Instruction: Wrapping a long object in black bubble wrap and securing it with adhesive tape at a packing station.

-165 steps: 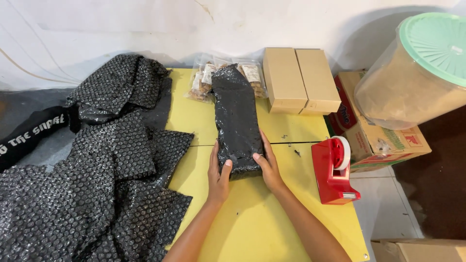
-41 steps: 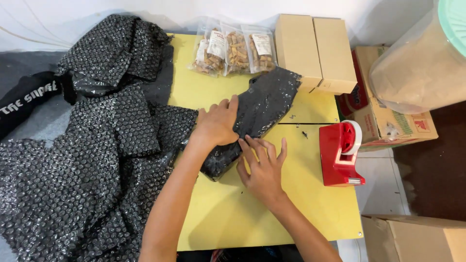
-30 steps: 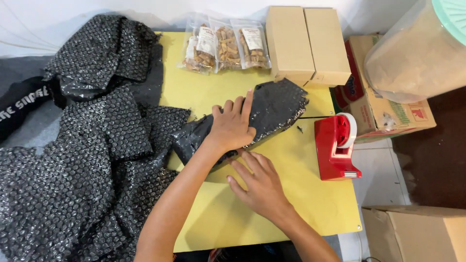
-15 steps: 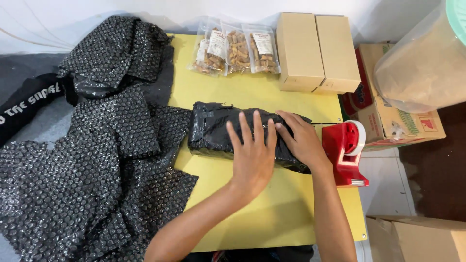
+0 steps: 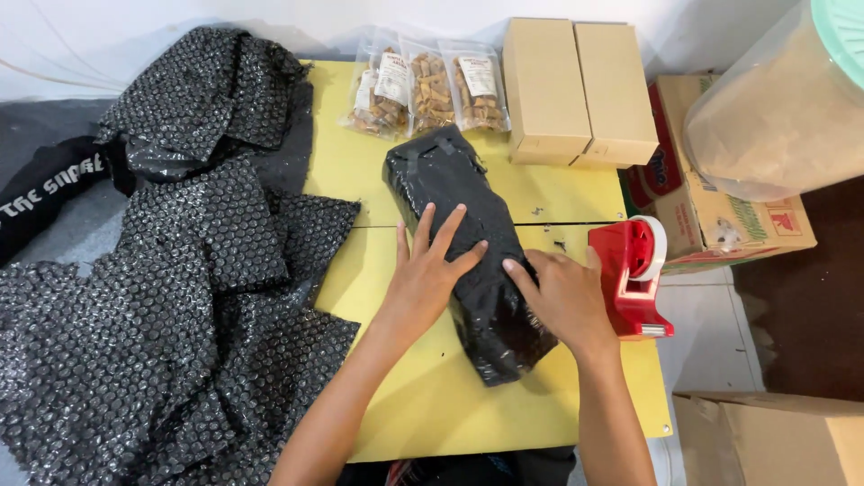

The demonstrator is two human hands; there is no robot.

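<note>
Both hands, left hand (image 5: 430, 270) and right hand (image 5: 562, 297), lie spread flat on the black wrapped package (image 5: 468, 243); red tape dispenser (image 5: 634, 279) just beside, clear snack bags (image 5: 423, 90) beyond.

The scene is bright and evenly lit, with soft light coming from above. Shadows are weak: a thin one lies under the black parcel (image 5: 468, 252) and beside the 2 cardboard boxes (image 5: 579, 90) on the yellow table (image 5: 432, 405). Small white glare spots shine on the bubble wrap (image 5: 171, 297) and on the parcel's plastic. The picture is sharp in the middle. The plastic jar (image 5: 778, 108) at the right edge looks stretched and slightly soft.
</note>
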